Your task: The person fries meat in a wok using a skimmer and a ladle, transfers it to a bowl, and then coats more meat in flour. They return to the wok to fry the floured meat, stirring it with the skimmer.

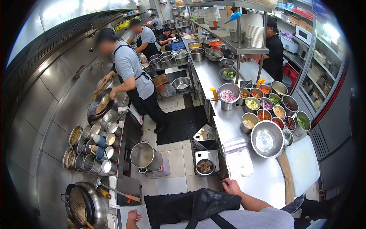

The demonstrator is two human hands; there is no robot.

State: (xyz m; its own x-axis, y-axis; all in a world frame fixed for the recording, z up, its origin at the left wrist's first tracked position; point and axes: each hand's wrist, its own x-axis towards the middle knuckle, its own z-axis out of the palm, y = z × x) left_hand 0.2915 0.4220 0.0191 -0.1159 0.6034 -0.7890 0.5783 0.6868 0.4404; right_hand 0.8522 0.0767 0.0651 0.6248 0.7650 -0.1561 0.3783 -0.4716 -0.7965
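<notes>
My left hand (133, 218) rests on a white surface at the bottom left, fingers apart and holding nothing, beside a ladle (114, 191) and a large wok (85, 204). Over on the near edge of the steel counter (263, 183) lies my right hand (230, 187), fingers spread and empty. It is just below a folded white cloth (238, 158). My dark apron fills the bottom centre between the hands.
A large empty steel bowl (267, 139), several tubs of chopped ingredients (267, 107) and a white cutting board (303, 164) sit on the counter. A stock pot (143, 156) stands on the floor aisle. A co-worker (131, 76) stirs a wok (99, 105); sauce pots (91, 147) line the left.
</notes>
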